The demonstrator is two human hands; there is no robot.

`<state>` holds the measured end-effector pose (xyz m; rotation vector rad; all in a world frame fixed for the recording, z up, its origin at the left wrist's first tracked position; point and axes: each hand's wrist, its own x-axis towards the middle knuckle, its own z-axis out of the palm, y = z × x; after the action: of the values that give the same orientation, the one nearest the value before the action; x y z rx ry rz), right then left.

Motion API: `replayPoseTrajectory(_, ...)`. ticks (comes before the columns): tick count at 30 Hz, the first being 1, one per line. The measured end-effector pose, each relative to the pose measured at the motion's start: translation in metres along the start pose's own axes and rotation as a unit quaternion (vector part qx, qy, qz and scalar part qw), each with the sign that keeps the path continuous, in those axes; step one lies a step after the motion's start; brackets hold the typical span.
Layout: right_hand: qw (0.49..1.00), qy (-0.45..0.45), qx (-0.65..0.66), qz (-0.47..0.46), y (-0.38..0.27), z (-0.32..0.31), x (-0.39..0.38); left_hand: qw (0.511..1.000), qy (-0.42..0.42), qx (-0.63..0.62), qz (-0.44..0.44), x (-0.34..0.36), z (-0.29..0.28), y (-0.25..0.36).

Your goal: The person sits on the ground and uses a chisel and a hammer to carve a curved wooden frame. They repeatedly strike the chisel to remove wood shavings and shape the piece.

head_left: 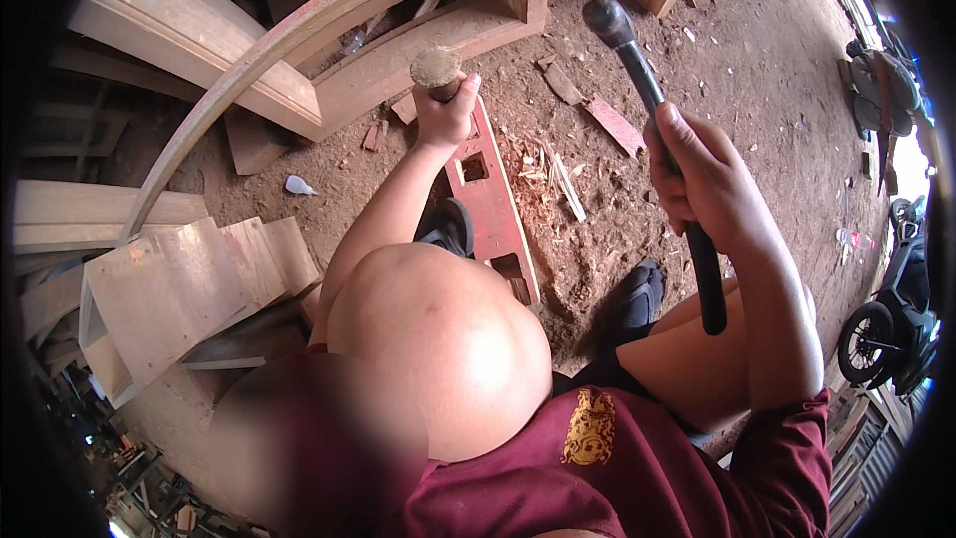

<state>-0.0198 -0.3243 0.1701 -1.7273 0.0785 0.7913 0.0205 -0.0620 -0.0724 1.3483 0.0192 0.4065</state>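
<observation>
My left hand (446, 122) is closed around an upright wooden-handled tool (435, 66), probably a chisel. The round, battered end of its handle points up, and its lower part is hidden behind my fist. Beneath that hand lies a red-faced wooden plank (491, 214) with rectangular holes cut in it, one just below the fist and another at the near end. My right hand (705, 174) grips a hammer (640, 65) by its black handle. The hammer's dark head is raised in the air to the right of the plank, apart from the chisel.
Wood chips (543, 174) and a loose red offcut (614, 127) lie on the dirt floor by the plank. A curved wooden frame (224, 70) stands at the far left, with stacked boards (179, 289) nearer. My shod foot (637, 294) is right of the plank. A motorbike (896, 324) stands at far right.
</observation>
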Motion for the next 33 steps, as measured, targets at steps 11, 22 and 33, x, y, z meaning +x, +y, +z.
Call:
replayPoseTrajectory(11,0.907,0.193,-0.223,-0.302,-0.014,0.055,0.032,0.996,-0.003,0.081,0.026,-0.013,0.024,0.014)
replayPoseTrajectory(22,0.996,-0.038,-0.075,0.036,0.014,0.043,0.048,0.949,0.137,-0.089,-0.269,0.078,-0.018,-0.004)
replayPoseTrajectory(33,0.998,-0.015,0.022,0.048,0.000,0.015,0.029,0.986,0.041,-0.132,-0.089,0.014,-0.014,0.008)
